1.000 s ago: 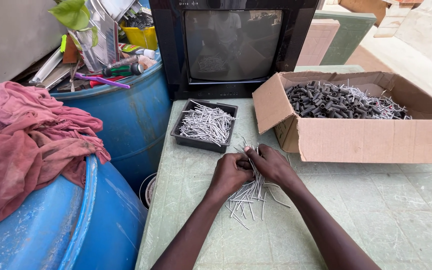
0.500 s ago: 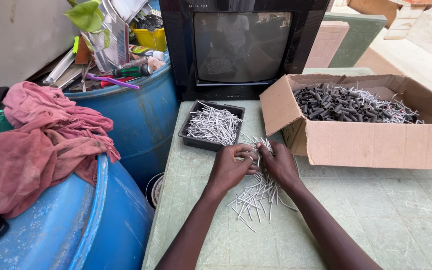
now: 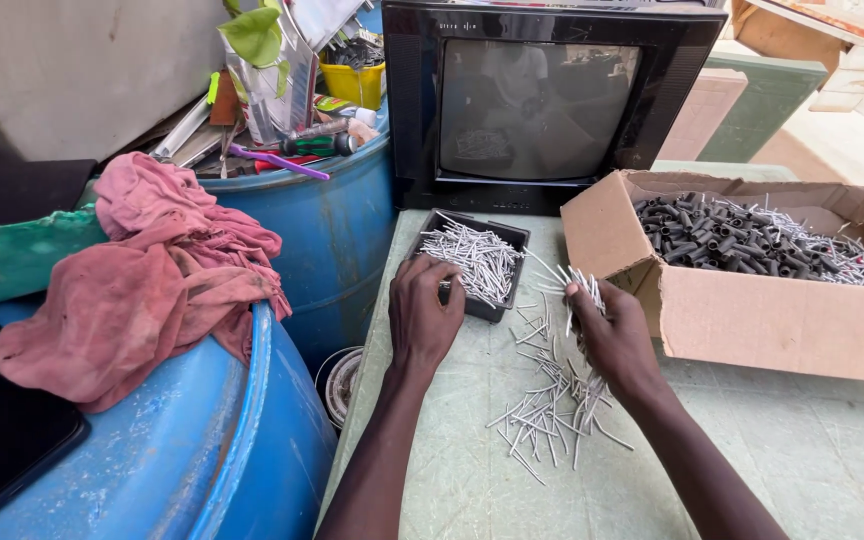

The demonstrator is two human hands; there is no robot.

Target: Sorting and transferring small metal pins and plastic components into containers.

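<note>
A loose heap of thin silver metal pins (image 3: 547, 400) lies on the pale green table (image 3: 812, 460). My right hand (image 3: 612, 335) is shut on a small bundle of these pins, whose tips stick up above my fingers. My left hand (image 3: 427, 310) rests at the near edge of a small black tray (image 3: 512, 235) filled with the same pins, fingers curled on its rim. Both hands are just above the heap.
An open cardboard box (image 3: 752, 310) of dark tubes with pins stands at the right. A black old-style television (image 3: 542, 100) stands behind the tray. Blue barrels (image 3: 332, 240) with a red rag (image 3: 162, 270) and clutter crowd the left side.
Both hands have lifted off the heap. My right hand has picked up a bundle of pins and my left hand has moved to the black tray. The camera has shifted slightly left.
</note>
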